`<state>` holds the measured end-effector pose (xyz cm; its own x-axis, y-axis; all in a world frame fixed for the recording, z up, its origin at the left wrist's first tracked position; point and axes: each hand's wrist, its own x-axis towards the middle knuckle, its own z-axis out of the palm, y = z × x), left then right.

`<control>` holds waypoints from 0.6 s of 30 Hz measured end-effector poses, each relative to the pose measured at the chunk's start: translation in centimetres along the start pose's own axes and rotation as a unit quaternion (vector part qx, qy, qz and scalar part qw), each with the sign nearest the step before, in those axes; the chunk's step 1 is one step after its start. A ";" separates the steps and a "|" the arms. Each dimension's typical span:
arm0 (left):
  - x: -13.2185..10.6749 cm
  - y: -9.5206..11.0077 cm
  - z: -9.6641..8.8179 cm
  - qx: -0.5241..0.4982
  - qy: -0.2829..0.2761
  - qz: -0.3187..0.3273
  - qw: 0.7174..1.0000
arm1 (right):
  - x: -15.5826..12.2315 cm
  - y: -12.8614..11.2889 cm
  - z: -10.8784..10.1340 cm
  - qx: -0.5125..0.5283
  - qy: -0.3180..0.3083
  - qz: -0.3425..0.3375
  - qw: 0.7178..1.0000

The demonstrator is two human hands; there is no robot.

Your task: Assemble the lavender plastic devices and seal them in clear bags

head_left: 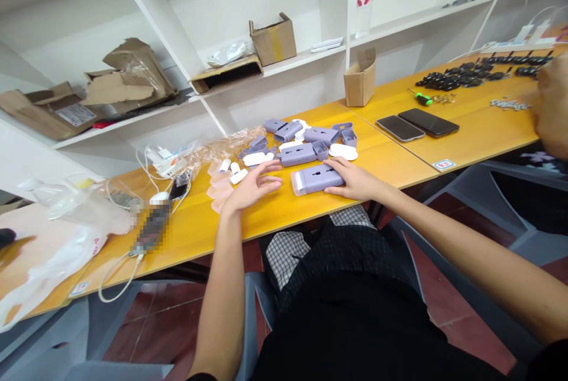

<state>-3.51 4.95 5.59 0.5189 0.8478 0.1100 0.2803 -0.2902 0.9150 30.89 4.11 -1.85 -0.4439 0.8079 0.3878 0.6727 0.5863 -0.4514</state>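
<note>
My right hand [352,178] rests on the end of a purple plastic case [316,179] with a white end, lying on the yellow table [284,206]; its fingers curl against the case. My left hand [257,183] hovers just left of it, fingers stretched out, holding nothing, close to a small white cap piece [238,176]. Behind both hands lies a heap of purple housings [306,135] and white oval lids [343,151].
Crumpled clear plastic bags [224,150] and white chargers [166,162] lie at the left, with a phone on a cable [153,228]. Two dark phones [417,123], a green screwdriver [420,97] and black parts [470,72] are at the right. Another person's arm [552,106] shows at the far right. Shelves with cardboard boxes [273,41] stand behind.
</note>
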 end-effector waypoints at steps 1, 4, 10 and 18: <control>-0.3 0.3 -0.5 0.003 0.013 0.002 1.000 | 0.0 0.1 0.1 0.001 0.001 0.001 1.000; -0.7 0.4 -1.4 0.010 0.012 -0.012 1.000 | 0.0 0.2 0.2 0.002 0.002 0.006 1.000; 0.3 -0.5 0.2 0.007 -0.063 -0.058 0.996 | 0.0 0.0 0.0 0.005 -0.003 0.001 1.000; 0.7 -0.7 1.6 -0.027 -0.072 -0.066 0.995 | 0.0 0.2 0.1 0.005 -0.010 0.010 1.000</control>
<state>-2.06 5.06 4.47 0.5914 0.8038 -0.0647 0.3108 -0.1531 0.9381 30.93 4.27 -2.02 -0.4430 0.8199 0.3627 0.6752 0.5712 -0.4667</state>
